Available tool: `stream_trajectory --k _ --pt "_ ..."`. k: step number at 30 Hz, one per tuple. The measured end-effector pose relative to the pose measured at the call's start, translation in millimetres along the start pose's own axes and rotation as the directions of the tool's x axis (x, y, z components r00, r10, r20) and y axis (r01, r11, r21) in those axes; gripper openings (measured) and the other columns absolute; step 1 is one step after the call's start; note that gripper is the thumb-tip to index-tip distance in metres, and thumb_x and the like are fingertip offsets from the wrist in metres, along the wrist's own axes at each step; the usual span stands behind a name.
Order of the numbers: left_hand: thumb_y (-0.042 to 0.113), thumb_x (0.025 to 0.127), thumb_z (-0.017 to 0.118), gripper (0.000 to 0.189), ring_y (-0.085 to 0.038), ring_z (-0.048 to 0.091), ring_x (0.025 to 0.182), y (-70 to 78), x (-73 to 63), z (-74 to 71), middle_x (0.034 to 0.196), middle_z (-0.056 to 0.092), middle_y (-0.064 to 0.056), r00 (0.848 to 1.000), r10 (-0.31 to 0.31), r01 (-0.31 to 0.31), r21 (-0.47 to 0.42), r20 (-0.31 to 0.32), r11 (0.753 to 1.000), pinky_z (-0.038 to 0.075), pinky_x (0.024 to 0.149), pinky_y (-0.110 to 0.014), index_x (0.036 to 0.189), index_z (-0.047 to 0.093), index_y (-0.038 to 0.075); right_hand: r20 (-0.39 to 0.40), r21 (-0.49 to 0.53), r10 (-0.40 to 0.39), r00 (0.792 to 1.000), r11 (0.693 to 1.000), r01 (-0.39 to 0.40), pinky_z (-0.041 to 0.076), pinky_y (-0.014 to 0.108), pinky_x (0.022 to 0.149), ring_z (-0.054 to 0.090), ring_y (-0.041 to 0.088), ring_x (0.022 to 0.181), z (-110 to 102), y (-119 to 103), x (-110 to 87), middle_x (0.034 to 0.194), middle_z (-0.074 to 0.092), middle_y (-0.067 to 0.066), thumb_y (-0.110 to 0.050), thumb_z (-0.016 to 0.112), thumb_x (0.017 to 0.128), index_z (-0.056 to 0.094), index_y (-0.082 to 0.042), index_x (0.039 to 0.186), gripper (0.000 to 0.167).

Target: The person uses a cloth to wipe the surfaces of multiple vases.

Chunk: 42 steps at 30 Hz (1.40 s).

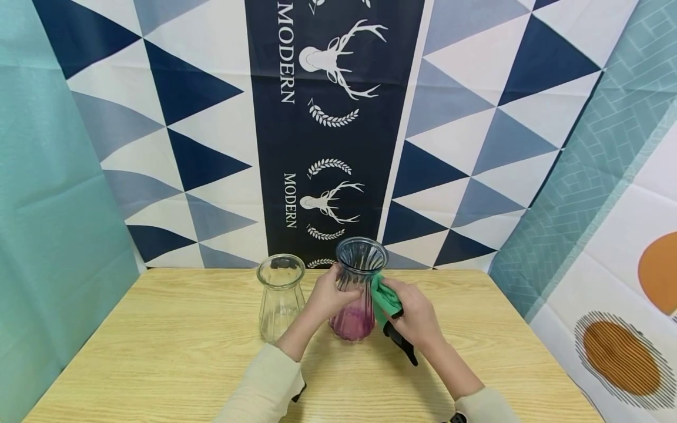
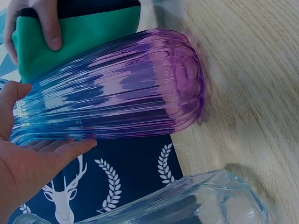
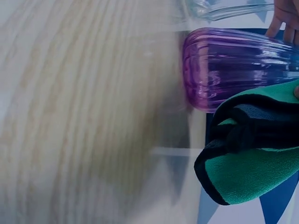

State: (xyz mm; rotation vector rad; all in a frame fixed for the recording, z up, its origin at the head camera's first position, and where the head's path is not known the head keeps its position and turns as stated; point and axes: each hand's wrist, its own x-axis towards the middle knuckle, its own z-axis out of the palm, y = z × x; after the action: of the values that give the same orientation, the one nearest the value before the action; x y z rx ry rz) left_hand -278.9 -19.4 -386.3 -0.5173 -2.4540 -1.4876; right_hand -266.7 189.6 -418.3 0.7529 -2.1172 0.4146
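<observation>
Ribbed blue-to-purple glass vase in left hand, green cloth against its right side

Ribbed glass vase [image 1: 355,310]: mid-scene, near the surface's far edge, long axis roughly vertical, mouth up. Base right at the surface [image 1: 185,346]; can't tell if touching or just above.

Left hand [image 1: 327,295]: grip clamped on the vase's upper body below the rim, thumb round the front, fingers on the other side, coming in from the vase's left.

Right hand [image 1: 415,314]: grip pinched on a black-edged green cloth [image 1: 385,301], folded, a loose end hanging down. Cloth touches the vase's right side under the flared rim.

Key relation: vase sits between the two hands, left of the right grip, its axis running upright past the cloth. Left hand is nearer, directly on the glass; cloth lies between right hand and vase.

Outward: clear glass vase [image 1: 277,305] upright on the surface, just left of the left hand. Behind, a dark deer-print panel [image 1: 330,138] with triangle-patterned cloth either side.
</observation>
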Motion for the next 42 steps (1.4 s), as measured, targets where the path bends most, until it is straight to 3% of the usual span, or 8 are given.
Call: stream_trajectory --k 10,19,24,31,42 --pt "0.018 0.076 0.069 0.06 -0.032 0.054 0.119 -0.4 2.4 0.3 0.126 0.058 -0.018 0.999 -0.008 0.009 -0.026 0.038 1.0 0.044 0.101 -0.045 0.13 0.047 0.003 0.111 -0.039 0.043 0.993 0.998 -0.039 0.054 0.034 0.067 0.06 0.018 0.08 5 4 -15.1 0.1 0.067 0.006 -0.005 0.085 0.06 0.059 -0.011 0.118 0.063" --pt "0.028 0.076 0.075 0.071 -0.03 0.05 0.124 -0.4 2.2 3.2 0.132 0.055 -0.014 0.998 -0.056 0.058 -0.063 0.031 0.996 0.039 0.105 -0.047 0.136 0.043 0.008 0.028 0.016 0.055 0.998 0.998 -0.055 0.055 0.039 0.072 0.062 0.024 0.088 -1 0 -2.0 0.103 0.065 0.009 -0.003 0.085 0.059 0.058 -0.011 0.121 0.068" --pt "0.028 0.076 0.076 0.071 -0.03 0.049 0.125 -3.1 2.9 5.9 0.132 0.053 -0.015 0.998 -0.055 0.056 -0.063 0.005 0.996 0.039 0.105 -0.047 0.135 0.044 0.006 0.008 0.034 0.055 0.998 0.998 -0.055 0.056 0.041 0.074 0.062 0.025 0.09 -4 -4 4.7 0.105 0.065 0.01 -0.004 0.086 0.059 0.057 -0.01 0.121 0.068" --pt "0.03 0.074 0.077 0.071 -0.031 0.049 0.119 -4.2 1.6 6.5 0.123 0.047 -0.016 0.999 -0.031 0.03 -0.027 -0.041 0.999 0.042 0.102 -0.048 0.131 0.048 0.001 0.019 0.041 0.048 0.999 0.998 -0.049 0.056 0.04 0.072 0.062 0.026 0.088 -3 -7 4.1 0.104 0.066 0.011 -0.003 0.085 0.059 0.058 -0.008 0.119 0.066" --pt "0.029 0.073 0.078 0.067 -0.031 0.052 0.115 -2.2 -0.1 4.4 0.119 0.053 -0.015 0.999 -0.027 0.027 -0.006 -0.045 1.0 0.043 0.1 -0.048 0.129 0.051 0.003 0.099 0.017 0.075 0.992 0.997 -0.077 0.055 0.036 0.069 0.061 0.02 0.085 9 0 -17.5 0.1 0.066 0.008 -0.006 0.085 0.061 0.059 -0.009 0.118 0.063"
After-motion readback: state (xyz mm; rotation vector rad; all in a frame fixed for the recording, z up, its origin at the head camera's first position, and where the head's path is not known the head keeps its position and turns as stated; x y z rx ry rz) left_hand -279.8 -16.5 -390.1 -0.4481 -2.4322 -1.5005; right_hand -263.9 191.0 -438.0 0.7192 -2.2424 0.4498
